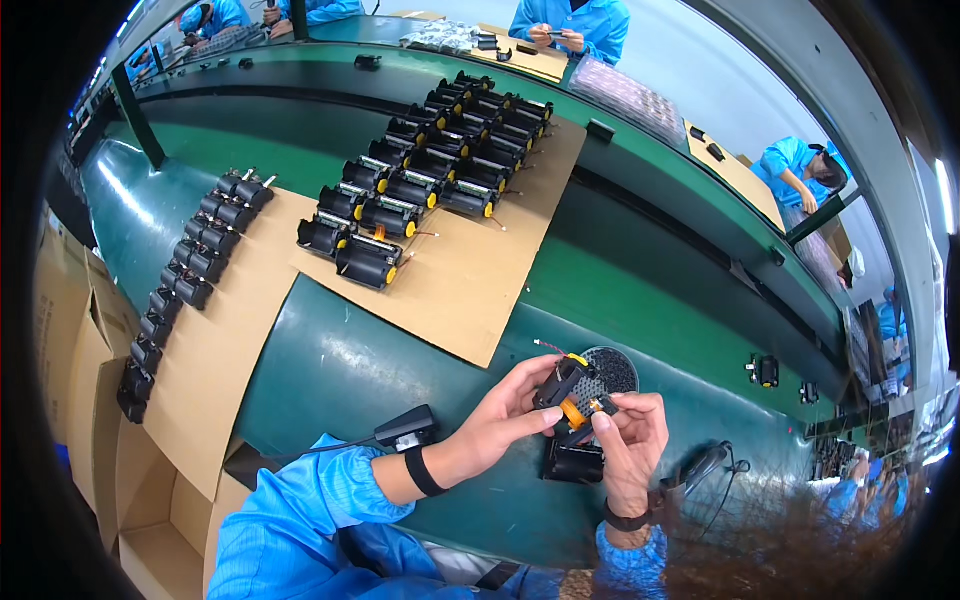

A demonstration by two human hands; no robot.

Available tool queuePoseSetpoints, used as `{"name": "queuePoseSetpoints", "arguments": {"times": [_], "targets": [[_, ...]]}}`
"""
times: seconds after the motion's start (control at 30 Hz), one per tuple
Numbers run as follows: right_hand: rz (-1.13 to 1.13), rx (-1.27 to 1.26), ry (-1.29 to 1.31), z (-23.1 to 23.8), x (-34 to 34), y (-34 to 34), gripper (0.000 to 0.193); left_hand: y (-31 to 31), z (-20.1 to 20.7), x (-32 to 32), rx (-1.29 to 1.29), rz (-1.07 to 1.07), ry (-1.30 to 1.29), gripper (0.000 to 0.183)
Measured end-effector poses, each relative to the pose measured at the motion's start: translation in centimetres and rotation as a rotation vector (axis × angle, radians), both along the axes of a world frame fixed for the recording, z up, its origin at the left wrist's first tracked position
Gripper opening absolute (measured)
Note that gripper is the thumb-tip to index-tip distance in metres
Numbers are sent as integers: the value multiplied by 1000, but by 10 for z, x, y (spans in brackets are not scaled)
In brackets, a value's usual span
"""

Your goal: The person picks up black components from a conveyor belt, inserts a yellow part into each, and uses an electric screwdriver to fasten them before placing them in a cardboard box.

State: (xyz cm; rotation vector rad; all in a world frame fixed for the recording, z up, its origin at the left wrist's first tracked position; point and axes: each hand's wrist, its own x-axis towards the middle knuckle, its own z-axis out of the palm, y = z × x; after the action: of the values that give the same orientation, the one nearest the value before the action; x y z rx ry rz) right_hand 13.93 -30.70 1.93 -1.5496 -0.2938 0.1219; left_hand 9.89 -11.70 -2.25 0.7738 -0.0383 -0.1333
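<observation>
1. Left hand (505, 415) grips a black, yellow-capped plastic housing (560, 380) over the green desk's (335, 375) near edge.
2. Right hand (634, 438) pinches a small dark part (603, 404), looks unfitted yet.
3. Similar housings (410, 188) line brown cardboard's (470, 300) far edge, probably done tbh.

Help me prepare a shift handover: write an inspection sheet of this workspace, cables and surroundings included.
Surface: green bench, partly covered by brown cardboard sheets.
Job's things: black housing with a yellow end; orange ribbon; small dark part; rows of black units on the larger sheet.
Clutter: round container with dark contents, just beyond the black housing; black device with a lead.
Grips: left grip holds the black housing; right grip pinches the small dark part.
Cables: thin white-tipped wire at the black housing; black cable at right.
Surroundings: co-worker in blue opposite; cardboard boxes at lower left.
</observation>
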Motion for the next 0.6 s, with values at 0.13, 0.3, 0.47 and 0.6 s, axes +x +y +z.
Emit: {"name": "queuePoseSetpoints", "arguments": {"times": [0.13,0.3,0.47,0.6], "targets": [[-13,12,20,-1,0,3,32,0,0,-1,43,-31,-25,72],[-19,-20,-54,-1,-3,7,33,-9,1,-6,129,54,-123,73],[-20,-50,-96,-1,-1,3,33,1,9,-7,628,110,-199,74],[-20,18,59,3,-2,3,31,0,26,-15,883,193,-287,72]]}}
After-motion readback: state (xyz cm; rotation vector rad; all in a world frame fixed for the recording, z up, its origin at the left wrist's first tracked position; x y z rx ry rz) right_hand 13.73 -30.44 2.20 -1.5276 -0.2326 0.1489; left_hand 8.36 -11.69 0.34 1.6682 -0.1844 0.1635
